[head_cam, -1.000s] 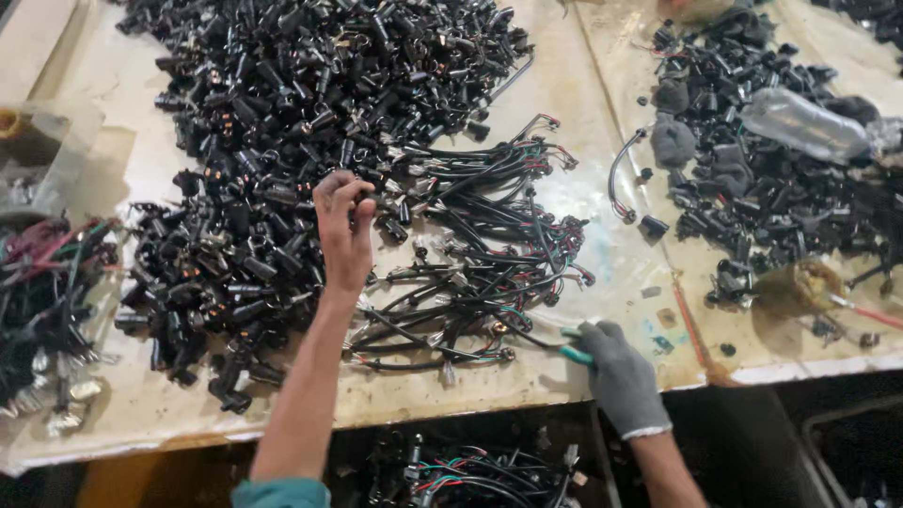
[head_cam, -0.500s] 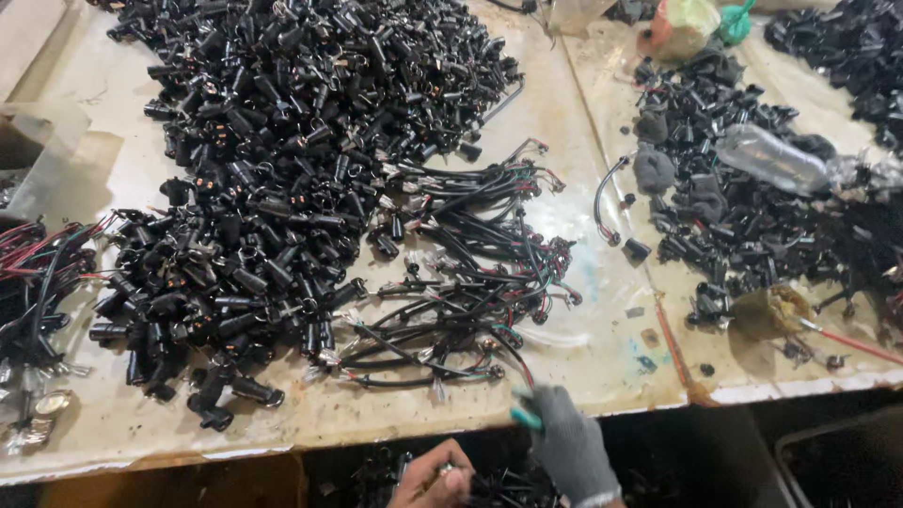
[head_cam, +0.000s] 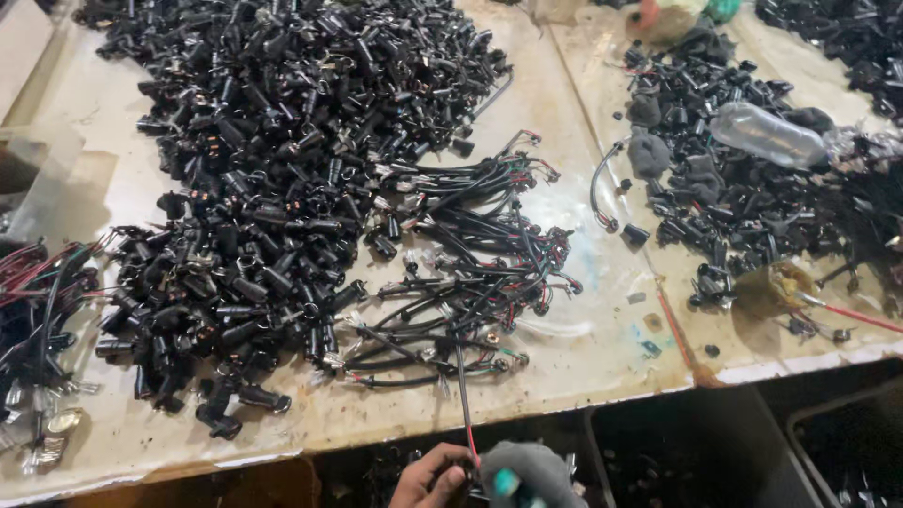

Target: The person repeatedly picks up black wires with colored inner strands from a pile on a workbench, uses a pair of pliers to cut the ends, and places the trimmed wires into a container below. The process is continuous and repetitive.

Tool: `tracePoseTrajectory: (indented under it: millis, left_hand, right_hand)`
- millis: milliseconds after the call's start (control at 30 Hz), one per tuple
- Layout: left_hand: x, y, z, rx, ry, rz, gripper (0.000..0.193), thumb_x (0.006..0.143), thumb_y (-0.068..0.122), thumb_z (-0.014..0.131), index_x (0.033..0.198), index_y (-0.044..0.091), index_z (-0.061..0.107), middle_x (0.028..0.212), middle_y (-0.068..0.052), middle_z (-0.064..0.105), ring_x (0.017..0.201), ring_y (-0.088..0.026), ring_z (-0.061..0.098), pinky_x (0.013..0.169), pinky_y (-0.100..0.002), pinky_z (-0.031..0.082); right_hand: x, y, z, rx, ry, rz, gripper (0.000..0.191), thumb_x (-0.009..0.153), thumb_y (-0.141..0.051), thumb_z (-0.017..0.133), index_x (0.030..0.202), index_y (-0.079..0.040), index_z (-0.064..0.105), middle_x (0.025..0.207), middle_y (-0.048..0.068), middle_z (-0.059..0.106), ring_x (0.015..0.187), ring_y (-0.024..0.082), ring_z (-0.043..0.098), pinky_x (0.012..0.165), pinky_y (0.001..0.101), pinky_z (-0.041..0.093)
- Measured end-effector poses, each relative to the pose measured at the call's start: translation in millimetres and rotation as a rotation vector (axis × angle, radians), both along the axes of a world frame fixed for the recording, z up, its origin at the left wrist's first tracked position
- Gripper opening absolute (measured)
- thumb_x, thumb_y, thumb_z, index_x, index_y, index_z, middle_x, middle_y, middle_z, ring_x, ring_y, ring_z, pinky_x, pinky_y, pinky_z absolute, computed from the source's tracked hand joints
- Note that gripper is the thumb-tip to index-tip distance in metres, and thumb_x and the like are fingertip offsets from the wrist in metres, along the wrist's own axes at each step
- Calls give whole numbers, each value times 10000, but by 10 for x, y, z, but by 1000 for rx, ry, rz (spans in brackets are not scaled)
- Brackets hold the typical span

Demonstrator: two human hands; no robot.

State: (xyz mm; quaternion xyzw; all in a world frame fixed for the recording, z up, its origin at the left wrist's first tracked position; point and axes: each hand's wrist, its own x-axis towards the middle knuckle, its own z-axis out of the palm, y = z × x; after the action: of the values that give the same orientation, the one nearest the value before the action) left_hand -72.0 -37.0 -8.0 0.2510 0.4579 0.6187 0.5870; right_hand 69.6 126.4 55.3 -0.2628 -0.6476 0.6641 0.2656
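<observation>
Light falls evenly and fairly bright across my worktop [head_cam: 583, 310], leaving soft, short shadows under the black parts [head_cam: 282, 141]. The clear plastic bottle [head_cam: 767, 134] carries a pale glare. My fingers [head_cam: 442, 475] at the bottom edge are dim and slightly smeared. The space below the worktop sits in deep shadow.

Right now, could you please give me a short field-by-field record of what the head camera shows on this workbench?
surface: stained pale table
left hand: bare left hand at the bottom edge, fingers pinching a black cable
right hand: grey-gloved right hand beside it, holding a green-tipped tool
cable: runs up from the hands into the bundle of black wire leads
centre-left: large heap of black connector parts
right: smaller black heap with a clear plastic bottle lying on it
far left: red and green wires
</observation>
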Motion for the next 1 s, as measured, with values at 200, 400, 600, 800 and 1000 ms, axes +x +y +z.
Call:
tracePoseTrajectory:
  millis: [200, 400, 600, 800, 1000]
  left_hand:
    - [-50, -87, -31, 112, 537, 55, 221, 1054, 210, 608, 1164, 28, 671, 916, -28, 719, 889, -82, 668, 827, -242, 523]
    - [102, 52, 131, -113, 119, 165, 256, 988, 236, 641, 1121, 29, 712, 769, -14, 673, 622, -82, 526, 581, -248, 414]
    - [44, -20, 391, -86, 149, 214, 299, 987, 287, 640, 1144, 37, 687, 797, 11, 616, 635, -70, 478, 560, -251, 394]
    - [-17, 60, 387, 55, -77, 70, 338, 1075, 334, 590, 1178, 14, 632, 1015, 12, 697, 912, -51, 612, 809, -234, 504]
    - [100, 32, 375, -94, -66, 97, 341, 992, 333, 619, 1118, 18, 649, 821, 62, 609, 614, -35, 462, 526, -210, 329]
  right_hand:
    - [-151, -159, 130, 415, 31, 130, 214, 882, -132, 687, 1090, -89, 665, 830, 111, 712, 683, 272, 701, 579, 358, 554]
    - [-235, -242, 240, -483, 637, -213, 202, 873, -126, 685, 1070, -81, 683, 837, 94, 715, 696, 237, 717, 596, 338, 567]
    - [-194, -340, 365, -77, 250, 2, 193, 863, -121, 684, 1050, -74, 700, 844, 76, 719, 709, 201, 733, 612, 318, 580]
    - [-133, 34, 453, 700, 120, 476, 406, 784, -166, 766, 1162, -60, 665, 926, 91, 687, 821, 268, 680, 689, 386, 531]
    - [-53, 24, 348, 38, 401, 252, 155, 881, -88, 673, 1002, -95, 577, 864, 46, 551, 745, 237, 520, 646, 390, 413]
